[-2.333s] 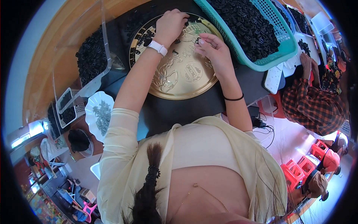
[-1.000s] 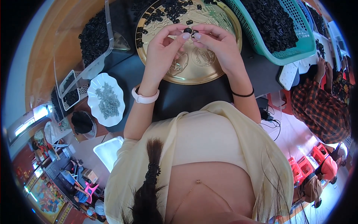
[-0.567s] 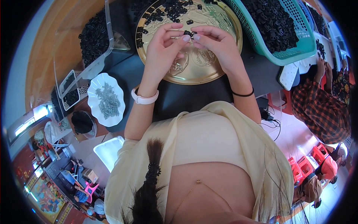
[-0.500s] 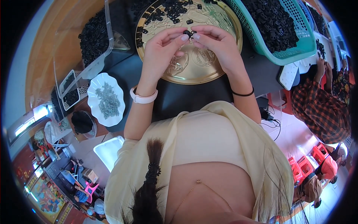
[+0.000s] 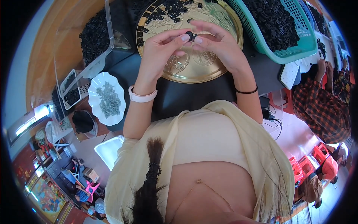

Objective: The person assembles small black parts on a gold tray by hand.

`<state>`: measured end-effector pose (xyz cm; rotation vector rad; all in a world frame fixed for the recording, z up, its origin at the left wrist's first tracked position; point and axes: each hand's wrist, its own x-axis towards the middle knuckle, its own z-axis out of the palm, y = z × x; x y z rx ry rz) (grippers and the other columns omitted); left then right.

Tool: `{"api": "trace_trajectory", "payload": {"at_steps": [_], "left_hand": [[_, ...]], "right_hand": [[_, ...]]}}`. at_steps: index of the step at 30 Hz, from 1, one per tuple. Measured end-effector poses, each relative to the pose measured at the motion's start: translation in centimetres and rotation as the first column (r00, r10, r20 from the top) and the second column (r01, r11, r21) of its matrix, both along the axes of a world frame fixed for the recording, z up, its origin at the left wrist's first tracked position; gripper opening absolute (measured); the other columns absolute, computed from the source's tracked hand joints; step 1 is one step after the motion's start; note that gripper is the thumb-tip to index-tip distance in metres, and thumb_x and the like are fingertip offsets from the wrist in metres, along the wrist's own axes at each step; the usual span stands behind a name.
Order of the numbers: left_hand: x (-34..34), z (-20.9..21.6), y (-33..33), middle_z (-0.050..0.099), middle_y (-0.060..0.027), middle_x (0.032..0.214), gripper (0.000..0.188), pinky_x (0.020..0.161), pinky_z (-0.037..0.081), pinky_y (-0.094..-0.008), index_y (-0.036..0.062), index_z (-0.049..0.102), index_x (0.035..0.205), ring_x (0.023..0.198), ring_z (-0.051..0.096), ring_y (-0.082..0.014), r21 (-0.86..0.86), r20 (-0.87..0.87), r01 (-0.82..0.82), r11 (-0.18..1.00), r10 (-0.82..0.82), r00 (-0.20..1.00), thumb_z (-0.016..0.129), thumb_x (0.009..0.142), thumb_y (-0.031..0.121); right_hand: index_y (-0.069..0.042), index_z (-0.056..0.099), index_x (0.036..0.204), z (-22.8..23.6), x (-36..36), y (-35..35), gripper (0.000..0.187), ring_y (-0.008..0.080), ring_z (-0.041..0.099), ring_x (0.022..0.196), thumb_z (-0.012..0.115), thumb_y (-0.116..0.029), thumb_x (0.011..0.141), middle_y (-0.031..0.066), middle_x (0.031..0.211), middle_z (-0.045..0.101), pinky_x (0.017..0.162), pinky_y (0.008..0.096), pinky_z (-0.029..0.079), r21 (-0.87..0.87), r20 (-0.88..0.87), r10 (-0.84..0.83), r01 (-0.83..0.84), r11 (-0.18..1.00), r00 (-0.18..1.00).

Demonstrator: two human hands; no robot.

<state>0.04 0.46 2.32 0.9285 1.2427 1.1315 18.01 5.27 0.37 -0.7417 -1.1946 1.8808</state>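
Observation:
Over a round gold tray (image 5: 197, 74), my two hands meet at a small black plastic part (image 5: 191, 36). My left hand (image 5: 158, 50) pinches it between thumb and fingers. On the other side, the thumb of my right hand (image 5: 227, 48) presses against the part, its index finger lifted away; the fingers behind the part are mostly hidden. Loose black plastic parts (image 5: 174, 9) lie scattered across the tray's far side, and several stand in a column along its left rim.
Right of the tray is a green basket (image 5: 276, 58) heaped with black parts. At left stands a clear bin (image 5: 109, 30) of similar parts, with a white scalloped dish (image 5: 95, 106) of small greyish pieces nearer me. A person in a checked shirt (image 5: 320, 108) works at far right.
My right index finger has lifted off the black part and opened outward. The part has turned slightly and shows more between my hands, which stay over the tray.

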Motion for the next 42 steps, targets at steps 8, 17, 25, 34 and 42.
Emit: {"api": "trace_trajectory", "payload": {"at_steps": [8, 17, 25, 34, 42], "left_hand": [[0.0, 0.7, -1.0, 0.068, -0.0084, 0.094, 0.026, 0.068, 0.053, -0.0213, -0.0003, 0.062, 0.112, 0.082, 0.066, -0.0125, 0.011, 0.111, 0.024, 1.0, -0.025, 0.993, 0.063, 0.087, 0.008], [0.3, 1.9, -1.8, 0.067, -0.0087, 0.091, 0.021, 0.07, 0.053, -0.0214, -0.0029, 0.063, 0.105, 0.077, 0.066, -0.0123, 0.114, 0.156, 0.095, 0.989, -0.112, 0.981, 0.064, 0.088, 0.009], [-0.7, 7.5, -3.1, 0.067, -0.0067, 0.094, 0.024, 0.064, 0.05, -0.0198, 0.0044, 0.059, 0.106, 0.077, 0.065, -0.0087, 0.118, -0.075, 0.02, 0.993, -0.011, 0.997, 0.068, 0.085, 0.011], [-25.2, 10.6, 4.7, 0.061, -0.0035, 0.116, 0.042, 0.072, 0.047, -0.0264, 0.0129, 0.054, 0.125, 0.1, 0.058, -0.013, -0.013, -0.92, 0.042, 0.999, -0.028, 0.39, 0.061, 0.088, 0.031], [-21.6, 7.9, 4.8, 0.029, -0.0105, 0.142, 0.088, 0.097, 0.039, -0.0464, 0.0185, 0.029, 0.141, 0.127, 0.036, -0.0267, -0.665, -0.598, 0.158, 0.73, -0.647, 0.474, 0.075, 0.07, 0.044]], "right_hand": [[-0.002, 0.046, 0.133, 0.5, 0.1, 0.1, 0.048, 0.0179, 0.059, 0.105, 0.06, -0.016, 0.09, 0.0105, 0.124, 0.055, 0.09, 0.0307, 0.051, -0.073, -0.073, 0.264, -0.269, 0.96, 0.962], [-0.004, 0.043, 0.136, 1.3, 0.1, -0.9, 0.05, 0.0168, 0.06, 0.102, 0.06, -0.014, 0.09, 0.0106, 0.123, 0.056, 0.088, 0.0277, 0.052, -0.112, -0.052, 0.261, -0.265, 0.958, 0.964], [-0.001, 0.061, 0.117, 6.4, -1.2, -3.7, 0.027, 0.0148, 0.063, 0.093, 0.054, -0.007, 0.092, 0.0098, 0.109, 0.064, 0.078, 0.0248, 0.054, 0.185, 0.103, -0.06, 0.04, 0.982, 0.993], [-0.007, 0.061, 0.12, 8.9, 8.4, 2.4, 0.03, 0.0077, 0.058, 0.075, 0.057, -0.018, 0.093, 0.0098, 0.097, 0.066, 0.067, 0.0207, 0.046, 0.776, 0.322, -0.878, 0.433, 0.459, 0.354], [-0.015, 0.059, 0.125, 6.6, 11.0, 1.6, 0.035, 0.0041, 0.052, 0.072, 0.06, -0.022, 0.091, 0.0049, 0.089, 0.067, 0.062, 0.0219, 0.042, 0.733, 0.566, -0.804, 0.336, 0.591, 0.182]]}}
